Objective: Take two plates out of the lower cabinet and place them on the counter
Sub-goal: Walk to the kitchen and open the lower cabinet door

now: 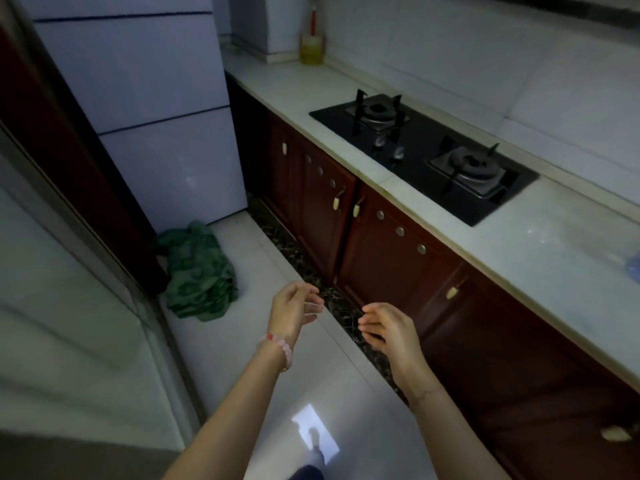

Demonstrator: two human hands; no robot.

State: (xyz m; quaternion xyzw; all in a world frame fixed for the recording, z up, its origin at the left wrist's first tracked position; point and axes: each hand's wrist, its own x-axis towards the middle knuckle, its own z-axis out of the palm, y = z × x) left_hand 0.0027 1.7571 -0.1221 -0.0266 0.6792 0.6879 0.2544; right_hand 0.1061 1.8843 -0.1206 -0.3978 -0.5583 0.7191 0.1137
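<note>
Before shut cabinet doors point(388, 258) — left hand point(294, 308), right hand point(388, 327) empty, half-curled.

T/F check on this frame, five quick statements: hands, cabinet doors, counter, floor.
1. Both hands are empty. True: the left hand and right hand hold nothing, fingers loosely curled.
2. A lower cabinet door stands wide open. False: the lower cabinet doors all look shut.
3. Two plates sit on the counter. False: no plate shows on the counter; it carries a black gas hob and a bottle of yellow liquid.
4. A green cloth lies on the floor by the fridge. True: green cloth, fridge.
5. The right wrist wears a bracelet. False: the bead bracelet is on the left wrist.
</note>
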